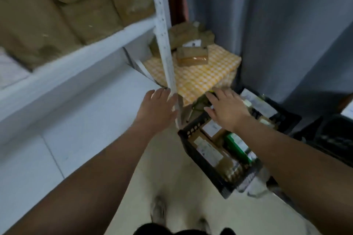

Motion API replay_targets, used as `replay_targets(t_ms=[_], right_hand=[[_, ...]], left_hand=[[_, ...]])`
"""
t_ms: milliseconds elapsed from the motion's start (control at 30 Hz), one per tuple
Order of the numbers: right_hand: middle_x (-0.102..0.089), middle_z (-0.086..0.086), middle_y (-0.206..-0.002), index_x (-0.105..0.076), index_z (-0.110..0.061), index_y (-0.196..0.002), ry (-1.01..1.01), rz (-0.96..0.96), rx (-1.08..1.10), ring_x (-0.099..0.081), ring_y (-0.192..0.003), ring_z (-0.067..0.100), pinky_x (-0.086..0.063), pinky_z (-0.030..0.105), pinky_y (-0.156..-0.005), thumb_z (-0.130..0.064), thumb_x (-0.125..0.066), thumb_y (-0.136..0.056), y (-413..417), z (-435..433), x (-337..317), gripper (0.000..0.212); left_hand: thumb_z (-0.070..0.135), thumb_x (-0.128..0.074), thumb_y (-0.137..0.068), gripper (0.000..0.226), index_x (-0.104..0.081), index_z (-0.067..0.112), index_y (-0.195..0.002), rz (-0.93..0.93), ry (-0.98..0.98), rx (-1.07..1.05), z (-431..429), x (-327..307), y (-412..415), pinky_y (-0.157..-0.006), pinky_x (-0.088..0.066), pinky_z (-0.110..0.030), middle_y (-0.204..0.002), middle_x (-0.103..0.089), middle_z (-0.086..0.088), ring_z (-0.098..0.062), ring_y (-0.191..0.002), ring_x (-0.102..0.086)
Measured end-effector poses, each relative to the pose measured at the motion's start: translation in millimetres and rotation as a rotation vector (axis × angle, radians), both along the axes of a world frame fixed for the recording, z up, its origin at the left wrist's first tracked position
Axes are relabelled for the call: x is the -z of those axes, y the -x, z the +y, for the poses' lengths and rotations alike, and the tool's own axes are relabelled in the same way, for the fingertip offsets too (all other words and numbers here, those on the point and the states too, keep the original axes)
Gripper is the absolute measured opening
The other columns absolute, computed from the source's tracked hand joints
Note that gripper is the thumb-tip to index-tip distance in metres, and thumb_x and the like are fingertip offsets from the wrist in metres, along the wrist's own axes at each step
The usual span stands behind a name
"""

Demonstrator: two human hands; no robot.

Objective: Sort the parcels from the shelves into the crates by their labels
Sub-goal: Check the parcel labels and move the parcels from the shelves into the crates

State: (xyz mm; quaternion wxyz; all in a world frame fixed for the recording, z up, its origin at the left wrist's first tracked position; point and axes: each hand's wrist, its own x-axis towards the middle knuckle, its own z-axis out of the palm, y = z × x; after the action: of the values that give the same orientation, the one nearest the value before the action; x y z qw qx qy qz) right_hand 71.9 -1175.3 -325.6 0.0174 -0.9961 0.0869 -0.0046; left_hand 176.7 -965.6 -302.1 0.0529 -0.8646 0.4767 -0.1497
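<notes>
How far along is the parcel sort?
Done: the black crate already holds several labelled parcels. In hand: nothing; the left hand and right hand are both open and empty, stretched out near the checked cloth. Left: brown parcels piled on that cloth, plus a stack of parcels on the white shelf. Probably midway at best.

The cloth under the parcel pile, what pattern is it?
Yellow and white check, on the cloth in the head view.

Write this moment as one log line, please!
left hand: open, empty, by shelf post | right hand: open, empty, above black crate | parcels in crate | more parcels on checked cloth
</notes>
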Motion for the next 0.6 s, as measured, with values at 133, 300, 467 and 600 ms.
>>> replay_targets(t_ms=[133, 300, 467, 600], right_hand=[[-0.043, 0.018, -0.144, -0.044, -0.011, -0.140, 0.009, -0.239, -0.159, -0.042, -0.130, 0.035, -0.032, 0.047, -0.107, -0.039, -0.044, -0.099, -29.8, 54.9, -60.8, 0.050], [-0.048, 0.015, -0.140, -0.049, -0.011, -0.136, -0.038, -0.408, -0.294, -0.044, -0.127, 0.033, -0.032, 0.044, -0.105, -0.038, -0.047, -0.097, -59.9, 143.5, -112.8, 0.048], [-0.049, 0.014, -0.140, -0.052, -0.012, -0.135, -0.101, -0.499, -0.462, -0.046, -0.127, 0.031, -0.034, 0.044, -0.106, -0.034, -0.050, -0.095, -76.0, 254.4, -149.1, 0.045], [-0.052, 0.017, -0.136, -0.057, -0.009, -0.130, -0.241, -0.572, -0.564, -0.049, -0.122, 0.035, -0.035, 0.042, -0.101, -0.029, -0.055, -0.095, -72.9, 358.0, -168.7, 0.041]], left_hand=[[0.044, -0.044, -0.096, 0.054, -0.040, 0.016, -0.143, -0.092, 0.090, -0.176, 59.4, -59.6, -8.4, -0.109, -0.021, -0.044, -0.148, -0.038, -0.013, -0.033, -0.136, -0.034], [0.042, -0.050, -0.094, 0.052, -0.046, 0.014, -0.138, -0.210, 0.151, -0.336, 152.5, -117.7, 5.2, -0.107, -0.027, -0.046, -0.144, -0.044, -0.015, -0.034, -0.133, -0.038], [0.035, -0.064, -0.087, 0.048, -0.058, 0.008, -0.127, -0.305, 0.198, -0.474, 259.7, -153.6, 30.5, -0.097, -0.040, -0.047, -0.131, -0.056, -0.019, -0.039, -0.120, -0.052], [0.034, -0.065, -0.085, 0.045, -0.060, 0.008, -0.121, -0.331, 0.223, -0.577, 349.9, -170.3, 57.8, -0.093, -0.043, -0.044, -0.124, -0.060, -0.016, -0.036, -0.113, -0.056]])
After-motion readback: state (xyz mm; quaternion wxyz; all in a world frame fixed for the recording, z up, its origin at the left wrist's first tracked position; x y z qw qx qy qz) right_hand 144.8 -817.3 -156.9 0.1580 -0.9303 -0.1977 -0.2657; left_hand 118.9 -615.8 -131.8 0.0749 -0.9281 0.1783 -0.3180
